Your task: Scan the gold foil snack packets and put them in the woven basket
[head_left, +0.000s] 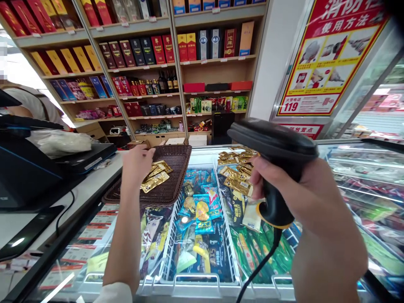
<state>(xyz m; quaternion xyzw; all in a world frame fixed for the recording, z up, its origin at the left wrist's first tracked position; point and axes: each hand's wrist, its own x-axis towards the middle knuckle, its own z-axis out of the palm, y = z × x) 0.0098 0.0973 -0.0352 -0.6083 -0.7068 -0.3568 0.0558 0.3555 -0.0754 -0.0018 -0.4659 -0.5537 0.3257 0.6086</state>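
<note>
the right hand (pixel 318 202) grips the black scanner (pixel 274 141) by its handle, seemingly to leave its head unobstructed near loose gold packets (pixel 238 185), while the left hand (pixel 136 164), its hold unclear, meets the wicker basket (pixel 177 168) probably corralling others atop the freezer (pixel 189 290).

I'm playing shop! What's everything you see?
Scanner: one, black, centre-right
Basket: one, brown, centre-left
Packets: many, gold, in basket and behind scanner
Wire bins: several, white, below centre
Wrapped packs: many, multicoloured, in bins
Shelves: several, light wood, back
Boxes: many, multicoloured, on shelves
Signs: two, mostly red, right
Plastic bag: one, whitish, left
Counter devices: several, black, left
Person: one, white top, far left
Left hand: one, over basket
Right hand: one, holding scanner
</note>
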